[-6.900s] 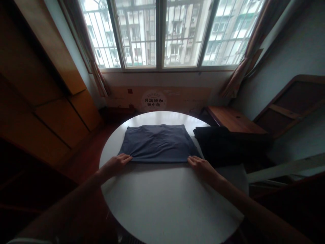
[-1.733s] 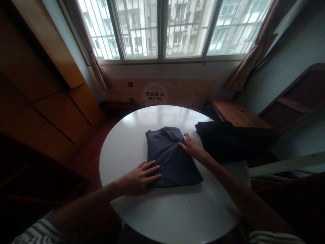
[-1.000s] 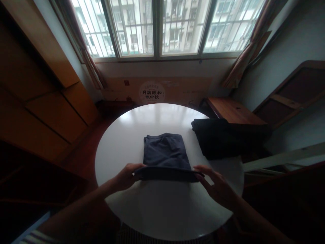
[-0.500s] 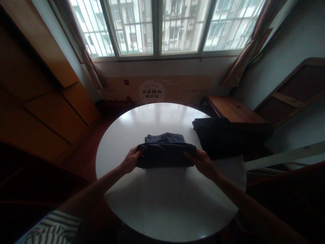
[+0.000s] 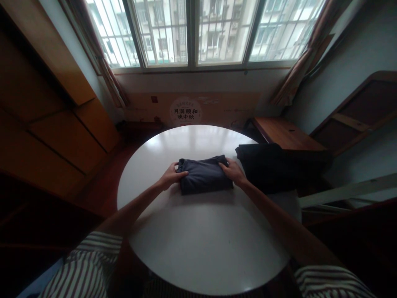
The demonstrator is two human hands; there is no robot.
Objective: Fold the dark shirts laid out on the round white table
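My L fingers [image 5: 181, 170] and R fingers [image 5: 223, 165] lie over the top of the folded dark grey-blue garment [image 5: 204, 177], a little curved, not clenched. I see no firm pinch, but the thumbs are mostly hidden, so I cannot tell if they grasp a layer. The L hand [image 5: 170, 177] touches the garment's left end, the R hand [image 5: 234, 172] its right end. The garment lies on the far half of the white round table [image 5: 201, 244], just beside the black cloth pile [image 5: 273, 167], w/ my R hand almost between them.

For good work, I judge, both hands should press lightly and evenly, fingers spread, so the layers do not slide and the edges stay square. Too much push from the R side could shift the garment into the black pile.

Hard to see: the dark cloth in low light hides fold lines, so I cannot count layers or tell which garment it is, and the part under my palms is covered. The black pile also shows no clear shape. My striped sleeves [image 5: 91, 265] are cut off by the bottom of the view.
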